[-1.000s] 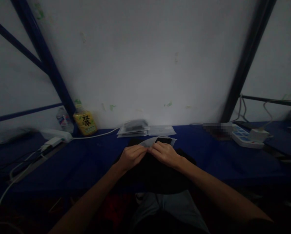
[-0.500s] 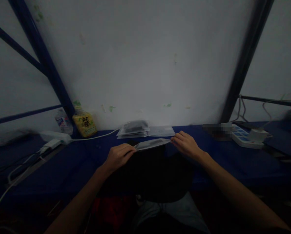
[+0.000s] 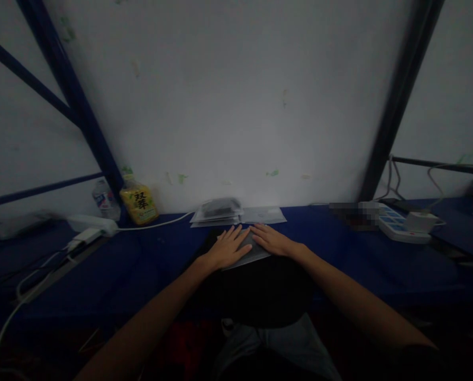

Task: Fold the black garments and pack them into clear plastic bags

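A flat, pale plastic packet (image 3: 247, 257) lies on black cloth (image 3: 260, 288) at the near side of the blue table. My left hand (image 3: 228, 248) rests flat over the packet's left part, fingers spread. From the right, my right hand (image 3: 271, 241) lies flat across the packet's other part, fingers stretched out. Both palms hide much of the packet, and its contents cannot be made out. Just beyond my hands, a stack of similar clear packets (image 3: 216, 211) sits against the wall, with a single flat packet (image 3: 264, 215) beside it.
At the left stand a yellow bag with dark lettering (image 3: 140, 203) and a clear bottle (image 3: 105, 199). A white power strip (image 3: 91, 224) trails cables. On the right lies a white and blue socket block (image 3: 403, 222). Bed-frame posts (image 3: 72, 100) rise at both sides.
Both hands let go of the packet's ends and moved inward onto its top. The packet went from held up by its edges to lying flat under my palms.
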Tool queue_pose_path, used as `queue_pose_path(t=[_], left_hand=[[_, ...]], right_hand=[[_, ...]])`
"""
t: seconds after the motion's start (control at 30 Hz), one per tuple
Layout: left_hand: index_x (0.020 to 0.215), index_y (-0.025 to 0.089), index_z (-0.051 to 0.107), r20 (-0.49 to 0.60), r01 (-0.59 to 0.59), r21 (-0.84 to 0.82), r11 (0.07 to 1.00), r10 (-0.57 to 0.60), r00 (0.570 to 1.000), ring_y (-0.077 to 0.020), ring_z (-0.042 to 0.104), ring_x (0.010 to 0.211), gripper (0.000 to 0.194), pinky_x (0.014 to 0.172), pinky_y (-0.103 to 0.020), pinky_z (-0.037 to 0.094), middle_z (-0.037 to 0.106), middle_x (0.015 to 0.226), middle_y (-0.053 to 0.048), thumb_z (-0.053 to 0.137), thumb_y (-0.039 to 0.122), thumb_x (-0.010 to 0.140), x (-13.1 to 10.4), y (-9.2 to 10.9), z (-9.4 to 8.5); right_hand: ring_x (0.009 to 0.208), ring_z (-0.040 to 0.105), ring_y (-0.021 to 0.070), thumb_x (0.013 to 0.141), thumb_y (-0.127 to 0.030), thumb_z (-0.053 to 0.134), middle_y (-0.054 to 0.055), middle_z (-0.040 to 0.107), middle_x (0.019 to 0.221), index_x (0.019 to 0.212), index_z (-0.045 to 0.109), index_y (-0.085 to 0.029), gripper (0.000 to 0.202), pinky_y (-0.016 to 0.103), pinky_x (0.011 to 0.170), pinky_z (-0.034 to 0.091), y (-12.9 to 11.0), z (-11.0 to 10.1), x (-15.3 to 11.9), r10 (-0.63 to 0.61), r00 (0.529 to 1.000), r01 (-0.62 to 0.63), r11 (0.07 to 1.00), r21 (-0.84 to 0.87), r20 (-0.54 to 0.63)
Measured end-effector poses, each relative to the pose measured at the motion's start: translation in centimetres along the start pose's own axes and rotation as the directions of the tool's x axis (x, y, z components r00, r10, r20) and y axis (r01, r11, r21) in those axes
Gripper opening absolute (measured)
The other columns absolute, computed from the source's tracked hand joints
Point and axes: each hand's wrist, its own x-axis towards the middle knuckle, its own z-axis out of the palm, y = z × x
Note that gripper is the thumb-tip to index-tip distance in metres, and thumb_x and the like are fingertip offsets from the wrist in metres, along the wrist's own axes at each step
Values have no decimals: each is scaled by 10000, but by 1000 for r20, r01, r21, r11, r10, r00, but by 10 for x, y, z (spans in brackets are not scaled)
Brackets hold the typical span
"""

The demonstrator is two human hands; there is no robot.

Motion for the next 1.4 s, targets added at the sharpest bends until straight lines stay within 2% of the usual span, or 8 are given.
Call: queue_pose_path(t=[0.1, 0.2, 0.73, 0.87, 1.07, 1.17, 1.27, 1.4], left_hand=[[1512, 264, 174, 26, 1, -5, 1000, -1, 1000, -332, 115, 1440, 706, 1119, -537, 144, 147, 1569, -128, 220, 662, 932, 1, 0, 2], [1511, 266, 176, 20, -10, -3, 1000, 10, 1000, -324, 116, 1442, 695, 1117, -539, 138, 151, 1568, -126, 221, 653, 937, 0, -2, 3], [1503, 254, 221, 43, -13, 3, 1000, 13, 999, -341, 162, 1430, 707, 1104, -556, 163, 179, 1557, -144, 238, 665, 927, -3, 0, 2], [1511, 277, 181, 55, -41, 11, 999, 40, 998, -363, 124, 1433, 759, 1105, -571, 149, 146, 1565, -146, 264, 710, 893, -7, 1, -1], [1516, 286, 146, 97, -55, 51, 997, 50, 994, -411, 123, 1420, 854, 1088, -594, 165, 125, 1564, -165, 320, 769, 834, -11, 4, -9], [1498, 244, 239, 64, -142, 111, 984, 136, 989, -390, 186, 1413, 885, 1103, -562, 176, 214, 1547, -160, 370, 781, 807, -11, 9, -15], [1427, 181, 384, -1, -234, 189, 954, 238, 971, -342, 364, 1344, 853, 1097, -478, 271, 385, 1474, -159, 463, 743, 790, -10, 17, -20], [1271, 180, 539, -2, -257, 295, 920, 269, 963, -298, 628, 1040, 513, 885, -398, 479, 639, 1196, -126, 540, 471, 849, -5, 31, -25]], right_hand=[[1429, 202, 248, 992, -492, 194, 148, 298, 1517, 1471, 306, -107, 624, 458, 1166, 194, 7, 10, -3, 55, 995, -60, 996, 64, 78], [1436, 166, 256, 992, -494, 208, 147, 260, 1530, 1481, 276, -93, 637, 451, 1176, 166, 11, 13, -6, 68, 993, -75, 995, 68, 98], [1410, 249, 269, 1002, -426, 248, 158, 322, 1498, 1457, 339, -97, 568, 464, 1156, 227, 14, 20, -3, 19, 995, -13, 998, -65, 94], [1416, 231, 267, 999, -446, 232, 159, 291, 1512, 1470, 302, -80, 600, 452, 1162, 212, 10, 17, -4, 42, 992, -34, 998, -60, 121], [1416, 239, 259, 998, -460, 216, 165, 303, 1509, 1463, 310, -60, 621, 430, 1169, 195, 7, 16, -6, 42, 995, -35, 997, -70, 94], [1397, 291, 257, 995, -459, 241, 171, 346, 1489, 1448, 349, -71, 606, 430, 1149, 245, 5, 16, -7, 48, 998, -44, 995, -87, 36], [1336, 400, 249, 995, -430, 265, 160, 456, 1425, 1399, 438, -107, 545, 425, 1112, 311, 1, 13, -7, 6, 999, -12, 991, -133, -47], [1178, 522, 230, 1004, -368, 258, 125, 595, 1262, 1293, 545, -155, 459, 403, 1029, 393, -6, 3, -10, -65, 983, 28, 977, -211, -170]])
